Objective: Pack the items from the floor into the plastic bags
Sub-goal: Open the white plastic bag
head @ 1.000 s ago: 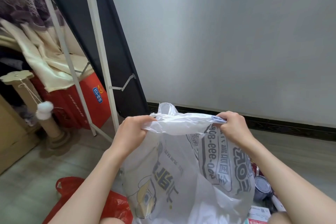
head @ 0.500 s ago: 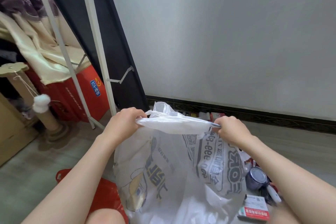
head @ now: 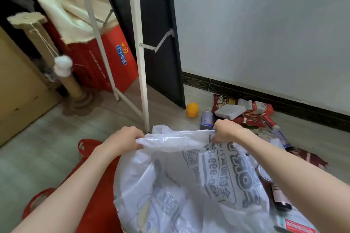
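Observation:
A white printed plastic bag point(head: 189, 181) hangs in front of me, stretched between both hands. My left hand point(head: 124, 141) grips the bag's top edge on the left, and my right hand point(head: 225, 131) pinches the top edge on the right. A red plastic bag point(head: 94, 191) lies on the floor under my left arm. Beyond the white bag a pile of items lies by the wall: an orange ball-shaped thing point(head: 192, 109), a blue can point(head: 207, 120), a white flat box point(head: 229, 111), red snack packets point(head: 250, 118), and a dark bottle point(head: 280, 196) near my right arm.
A white metal rack point(head: 140, 62) stands just past the bag, with a black panel point(head: 161, 43) behind it. A red box point(head: 113, 62), a cat scratching post point(head: 70, 81) and a cardboard box point(head: 17, 85) are on the left. A red-and-white carton point(head: 297, 227) lies at bottom right.
The view has tilted down, so the pile of items by the wall has come into sight. Both hands keep hold of the white bag's top edge, lower and closer to the floor.

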